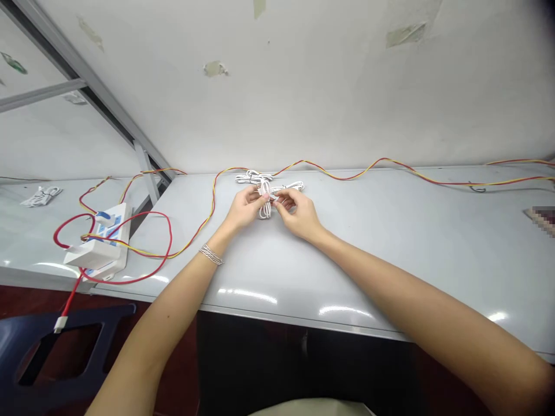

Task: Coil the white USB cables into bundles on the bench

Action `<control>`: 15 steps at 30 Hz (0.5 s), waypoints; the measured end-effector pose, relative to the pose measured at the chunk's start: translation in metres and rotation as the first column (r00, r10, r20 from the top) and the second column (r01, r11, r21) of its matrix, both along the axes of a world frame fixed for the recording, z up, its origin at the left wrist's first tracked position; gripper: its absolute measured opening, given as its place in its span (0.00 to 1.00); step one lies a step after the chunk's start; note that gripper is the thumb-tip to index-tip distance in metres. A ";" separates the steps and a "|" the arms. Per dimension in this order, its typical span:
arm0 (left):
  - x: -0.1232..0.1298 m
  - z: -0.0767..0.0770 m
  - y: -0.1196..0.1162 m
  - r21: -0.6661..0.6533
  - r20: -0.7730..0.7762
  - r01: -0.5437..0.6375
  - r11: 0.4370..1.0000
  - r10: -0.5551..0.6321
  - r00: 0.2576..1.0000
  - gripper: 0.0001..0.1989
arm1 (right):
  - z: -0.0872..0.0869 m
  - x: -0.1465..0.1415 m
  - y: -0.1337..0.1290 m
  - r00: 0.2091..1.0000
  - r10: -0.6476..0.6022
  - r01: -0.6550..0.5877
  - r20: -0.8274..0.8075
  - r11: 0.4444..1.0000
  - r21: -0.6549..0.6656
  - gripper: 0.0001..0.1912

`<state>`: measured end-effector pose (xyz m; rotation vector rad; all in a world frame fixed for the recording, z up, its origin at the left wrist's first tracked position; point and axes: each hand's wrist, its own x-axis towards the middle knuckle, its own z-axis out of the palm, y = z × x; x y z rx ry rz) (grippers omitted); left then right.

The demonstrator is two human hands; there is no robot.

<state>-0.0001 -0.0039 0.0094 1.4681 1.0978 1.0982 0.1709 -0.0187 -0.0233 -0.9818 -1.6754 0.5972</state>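
My left hand (245, 208) and right hand (299, 214) both pinch a coiled white cable (265, 199); I keep the loops tight and even.

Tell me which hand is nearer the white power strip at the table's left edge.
Left. The left hand sits right of the power strip, holding a white cable bundle; the right hand is farther right, also on the bundle.

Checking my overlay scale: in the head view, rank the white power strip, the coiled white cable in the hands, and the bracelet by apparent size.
1. white power strip, largest.
2. coiled white cable, held between left hand and right hand; it lies farther away, so the gap is unsure.
3. bracelet, smallest.
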 end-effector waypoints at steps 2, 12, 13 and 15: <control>-0.004 0.000 0.004 0.059 -0.063 -0.092 0.994 0.096 0.993 0.18 | -0.001 0.001 0.001 0.993 -0.104 0.103 0.055 0.994 0.024 0.10; -0.009 0.004 0.008 -0.134 0.016 -0.231 0.964 0.235 0.972 0.12 | -0.003 0.021 0.018 0.837 -0.344 0.360 0.426 0.932 0.046 0.27; -0.010 0.002 0.008 -0.147 0.031 -0.243 0.959 0.250 0.968 0.16 | -0.005 0.022 0.020 0.838 -0.319 0.351 0.442 0.936 0.009 0.27; -0.014 0.000 0.010 -0.140 0.007 -0.269 0.953 0.273 0.962 0.20 | -0.008 0.023 0.022 0.839 -0.283 0.332 0.464 0.943 -0.026 0.24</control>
